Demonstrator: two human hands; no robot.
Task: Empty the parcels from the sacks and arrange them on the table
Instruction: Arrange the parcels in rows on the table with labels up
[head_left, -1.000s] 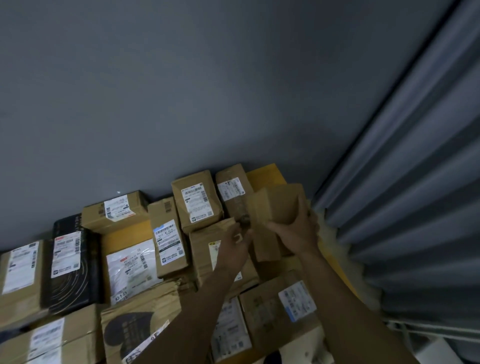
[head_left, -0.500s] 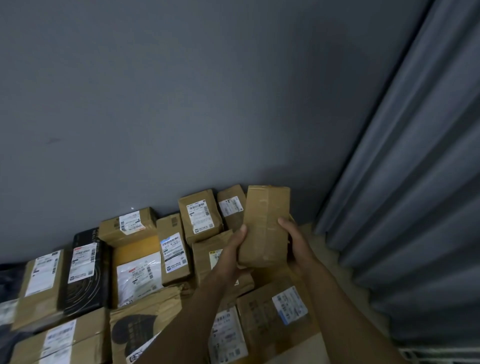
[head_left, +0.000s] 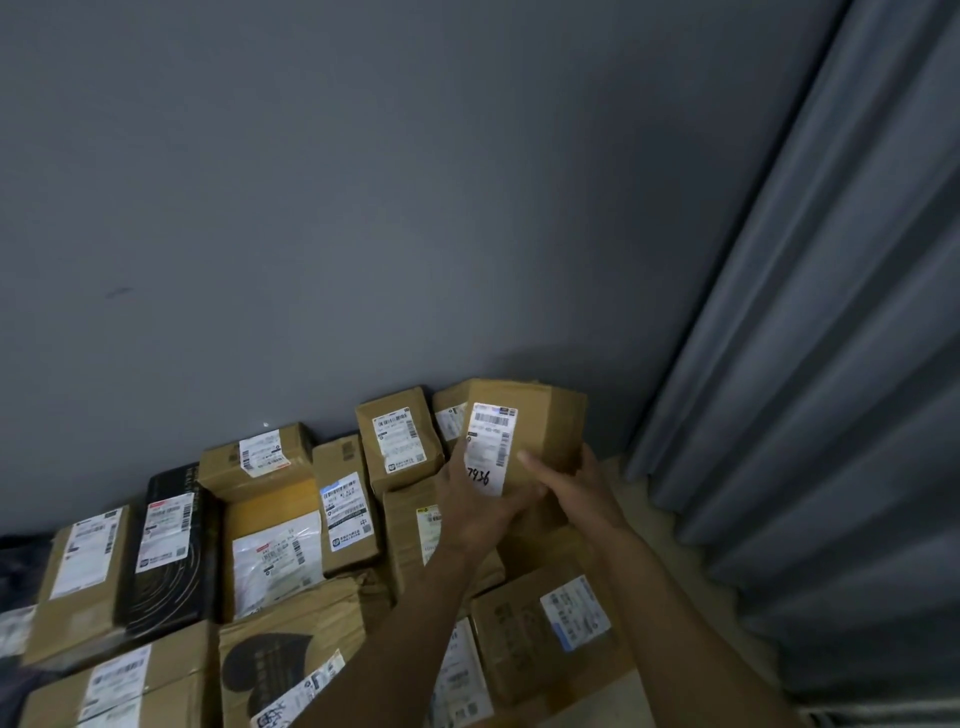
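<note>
I hold a small brown cardboard parcel (head_left: 540, 426) upright above the parcels at the table's back right, its white label with "7936" facing me. My left hand (head_left: 472, 506) grips its lower left side and bottom. My right hand (head_left: 571, 486) holds its right side with the thumb across the front. Several labelled brown parcels (head_left: 400, 441) lie packed on the table below, along the wall. No sack is in view.
A black box (head_left: 171, 545) with a white label lies among the parcels at the left. A grey wall (head_left: 363, 208) runs behind the table. Grey curtains (head_left: 831, 364) hang at the right, close to the table's right edge (head_left: 631, 473).
The parcel in my hands has been turned so that its labelled face now points toward me. Both hands have shifted their hold on it.
</note>
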